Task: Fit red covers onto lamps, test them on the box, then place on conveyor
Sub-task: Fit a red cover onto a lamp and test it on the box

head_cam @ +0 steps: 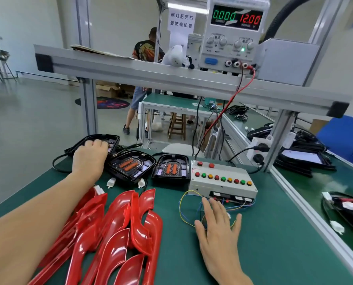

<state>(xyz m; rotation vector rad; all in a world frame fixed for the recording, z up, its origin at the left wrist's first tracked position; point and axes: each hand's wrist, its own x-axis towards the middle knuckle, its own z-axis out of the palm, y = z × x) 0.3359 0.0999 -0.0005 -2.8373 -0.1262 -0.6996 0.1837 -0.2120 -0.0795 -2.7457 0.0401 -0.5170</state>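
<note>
Lamps [130, 167] are laid along the worktop's [274, 233] far edge; the leftmost lamp [95, 140] is gripped by the left hand [90, 156], fingers curled over it. Red covers [114, 229] are heaped at the near left. The right hand [217, 227] is rested flat, fingers spread, on wires before the test box [223, 182].

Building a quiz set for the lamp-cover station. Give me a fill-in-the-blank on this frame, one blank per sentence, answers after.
1. The left hand rests on the far-left black ____.
2. The right hand lies flat over loose wires on the green table, just in front of the ____ box.
3. The power supply voltage display reads ____.
4. The covers piled by the left forearm are ____ in colour.

Missing words: lamp; test; 12.00; red
</note>
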